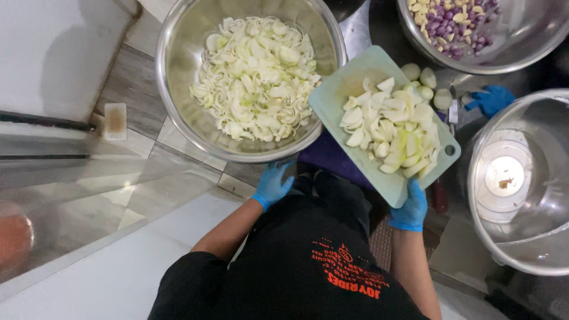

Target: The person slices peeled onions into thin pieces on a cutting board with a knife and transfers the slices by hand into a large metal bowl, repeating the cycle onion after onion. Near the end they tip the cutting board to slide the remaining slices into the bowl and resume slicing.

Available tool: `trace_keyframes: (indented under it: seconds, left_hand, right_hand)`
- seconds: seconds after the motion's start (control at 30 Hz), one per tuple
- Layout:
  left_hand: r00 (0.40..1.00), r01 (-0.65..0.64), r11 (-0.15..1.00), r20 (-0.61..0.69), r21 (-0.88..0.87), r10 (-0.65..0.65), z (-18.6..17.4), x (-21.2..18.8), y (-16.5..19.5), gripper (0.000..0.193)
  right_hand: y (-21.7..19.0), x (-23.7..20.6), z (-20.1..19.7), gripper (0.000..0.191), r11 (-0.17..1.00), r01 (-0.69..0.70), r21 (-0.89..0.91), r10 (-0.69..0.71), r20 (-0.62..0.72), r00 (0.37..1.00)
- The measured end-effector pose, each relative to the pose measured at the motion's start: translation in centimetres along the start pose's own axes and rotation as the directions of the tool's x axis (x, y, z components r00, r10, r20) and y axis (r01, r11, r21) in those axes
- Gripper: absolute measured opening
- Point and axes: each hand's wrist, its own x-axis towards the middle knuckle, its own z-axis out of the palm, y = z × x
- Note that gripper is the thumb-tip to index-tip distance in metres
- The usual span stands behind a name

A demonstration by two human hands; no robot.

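Transfer under way: right hand (409,208) grips the pale green plastic cutting board (355,98) heaped with chopped onion (394,127), tilted beside the large steel bowl (178,65), whose rim left hand (272,185) grasps; next, a steeper tilt over the bowl.

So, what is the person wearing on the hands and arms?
Both the left hand and the right hand wear thin, bright blue disposable gloves that end at the wrist. The forearms are bare. A black short-sleeved shirt with orange-red print covers the upper arms. No watch or jewellery shows.
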Motion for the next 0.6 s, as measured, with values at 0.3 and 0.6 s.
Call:
trace_keyframes:
  seconds: [0.3, 0.6]
  left_hand:
    - [0.975, -0.215, 0.977, 0.063, -0.009, 0.215, -3.8, 1.0, 4.3, 0.041]
    - [0.928, -0.238, 0.952, -0.247, 0.191, 0.281, -8.5, 5.4, 8.0, 0.032]
  right_hand:
    - [-2.1, 6.2, 13.1, 0.046, 0.94, 0.234, -0.248, -0.199, 0.159, 0.967]
    - [4.4, 11.5, 17.6, 0.01, 0.49, 0.56, -0.668, -0.37, 0.423, 0.827]
